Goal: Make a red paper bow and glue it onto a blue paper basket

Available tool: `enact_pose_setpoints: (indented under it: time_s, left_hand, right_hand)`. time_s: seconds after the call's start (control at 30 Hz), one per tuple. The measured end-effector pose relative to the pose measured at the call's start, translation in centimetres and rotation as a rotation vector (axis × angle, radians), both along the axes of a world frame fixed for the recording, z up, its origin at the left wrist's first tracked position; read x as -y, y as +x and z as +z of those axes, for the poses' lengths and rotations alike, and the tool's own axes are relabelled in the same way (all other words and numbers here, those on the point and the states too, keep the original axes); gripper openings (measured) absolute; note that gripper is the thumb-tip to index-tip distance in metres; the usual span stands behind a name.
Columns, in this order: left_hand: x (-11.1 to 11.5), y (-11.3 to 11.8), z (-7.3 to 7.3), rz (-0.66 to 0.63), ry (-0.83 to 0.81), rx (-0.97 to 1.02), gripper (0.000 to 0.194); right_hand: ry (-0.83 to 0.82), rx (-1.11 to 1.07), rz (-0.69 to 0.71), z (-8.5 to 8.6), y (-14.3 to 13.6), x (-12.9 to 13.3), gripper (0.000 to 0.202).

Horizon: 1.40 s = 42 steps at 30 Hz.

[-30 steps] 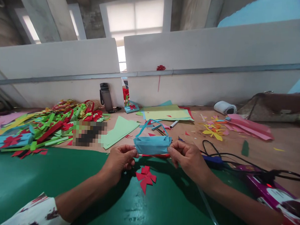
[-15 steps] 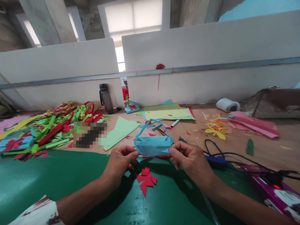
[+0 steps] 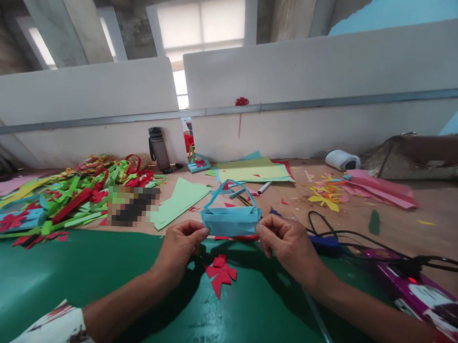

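Note:
A small blue paper bag (image 3: pixel 231 222) with a looped blue handle hangs upright above the green mat (image 3: pixel 133 288). My left hand (image 3: pixel 182 245) pinches its lower left corner between thumb and fingers. At the lower right corner, my right hand (image 3: pixel 286 245) pinches it the same way. Below the bag, a red paper bow (image 3: pixel 221 275) lies flat on the mat, touched by neither hand. Part of another red piece shows just behind the bag's bottom edge.
Green and red paper strips (image 3: pixel 87 190) are heaped at the left. Behind stand a grey bottle (image 3: pixel 159 151) and coloured sheets (image 3: pixel 252 171). To the right are black cables (image 3: pixel 325 229), a purple power strip (image 3: pixel 391 279), a white roll (image 3: pixel 342 160) and a brown bag (image 3: pixel 423 157).
The whole view has shifted a little, so things sit slightly further left. Both hands keep their hold on the blue bag.

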<state>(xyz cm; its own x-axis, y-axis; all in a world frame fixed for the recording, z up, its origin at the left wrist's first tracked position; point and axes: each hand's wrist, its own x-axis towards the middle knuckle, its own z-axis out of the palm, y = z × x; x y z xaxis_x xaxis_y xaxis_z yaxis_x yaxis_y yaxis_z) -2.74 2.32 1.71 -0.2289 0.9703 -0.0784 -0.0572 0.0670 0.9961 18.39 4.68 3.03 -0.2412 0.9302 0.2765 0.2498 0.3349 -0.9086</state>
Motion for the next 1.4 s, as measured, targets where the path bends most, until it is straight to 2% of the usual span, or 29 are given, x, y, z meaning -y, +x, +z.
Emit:
enact_pose_setpoints:
  time_s: [0.3,0.5,0.6,0.73,0.83,1.1,1.23,1.4]
  left_hand:
    - [0.2,-0.3,0.9,-0.086,0.077,-0.051,0.021]
    - [0.3,-0.7,1.2,-0.133,0.096,-0.059,0.024]
    - [0.4,-0.6,1.0,-0.179,0.053,-0.026,0.028]
    - [0.8,-0.3,0.9,-0.335,-0.057,0.169,0.048]
    - [1.0,-0.1,1.2,-0.431,-0.151,0.371,0.049]
    - [0.8,0.6,1.6,-0.256,-0.264,0.428,0.032]
    - [0.7,0.6,1.6,-0.244,-0.273,0.438,0.031]
    - [0.5,0.3,1.6,-0.293,-0.312,0.451,0.033]
  right_hand:
    - [-0.039,-0.042,0.015,0.4,0.5,-0.5,0.025]
    - [-0.061,-0.041,0.061,0.2,0.5,-0.6,0.028]
    - [-0.013,-0.036,0.069,-0.2,0.6,-0.7,0.027]
    - [0.086,0.040,0.078,-0.3,0.6,-0.5,0.024]
    - [0.153,0.139,0.080,-0.3,0.4,-0.2,0.021]
    - [0.194,0.239,0.115,-0.3,0.1,0.5,0.025]
    - [0.127,0.166,0.158,-0.3,0.1,0.5,0.028]
    - [0.044,0.081,0.180,-0.5,0.0,0.5,0.014]
